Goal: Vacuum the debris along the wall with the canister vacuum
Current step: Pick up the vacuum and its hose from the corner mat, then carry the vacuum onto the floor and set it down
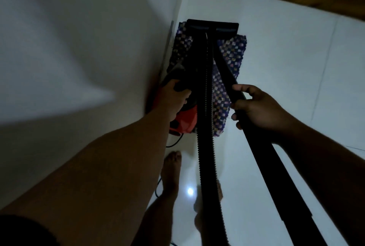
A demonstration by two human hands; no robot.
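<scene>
The left hand (173, 95) is gripping the top handle of the orange-and-black canister vacuum (183, 119) against the white wall (79, 48), likely weighty, while the right hand (254, 105) is curling round the stiff black wand (227, 72), its flat floor head (212, 25) sitting far ahead on the checked woven mat (229, 52).

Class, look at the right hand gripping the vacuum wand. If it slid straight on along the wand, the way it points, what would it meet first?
Probably the floor head at the wand's far end, resting on the checked mat. The right hand meets nothing sooner, though depth is hard to judge.
</scene>
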